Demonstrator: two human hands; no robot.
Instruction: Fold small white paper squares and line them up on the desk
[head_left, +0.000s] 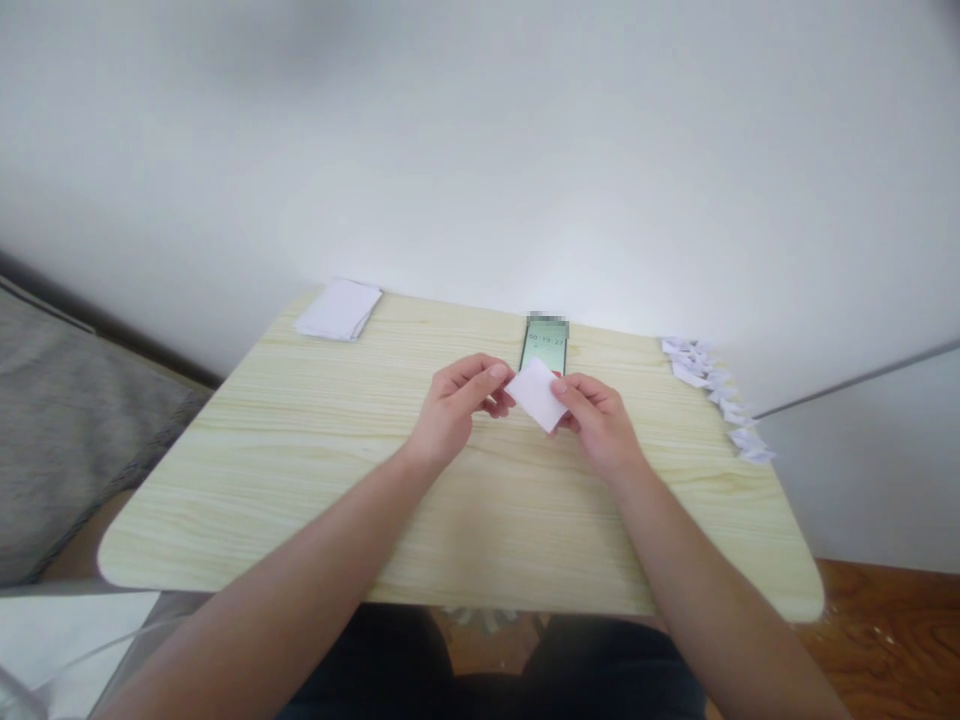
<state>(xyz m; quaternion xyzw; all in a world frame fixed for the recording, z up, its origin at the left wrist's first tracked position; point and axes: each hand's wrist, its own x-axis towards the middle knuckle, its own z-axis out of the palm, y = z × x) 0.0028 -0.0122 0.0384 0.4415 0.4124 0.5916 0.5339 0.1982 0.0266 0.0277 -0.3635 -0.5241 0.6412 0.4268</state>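
Note:
A small folded piece of white paper (537, 392), diamond-shaped as I see it, is held up above the table between my hands. My right hand (595, 412) pinches its right corner, thumb on top. At its left corner is my left hand (468, 395), with thumb and fingers pressed together at the paper's edge. Just behind the paper lies a phone (546, 342) showing a running-style time display; the paper hides its lower end.
A stack of white paper sheets (340, 309) lies at the table's back left. Several small folded paper pieces (724, 395) line the right edge. The pale wooden table (300, 450) stands against a white wall (480, 150). Grey fabric (67, 420) is at the left.

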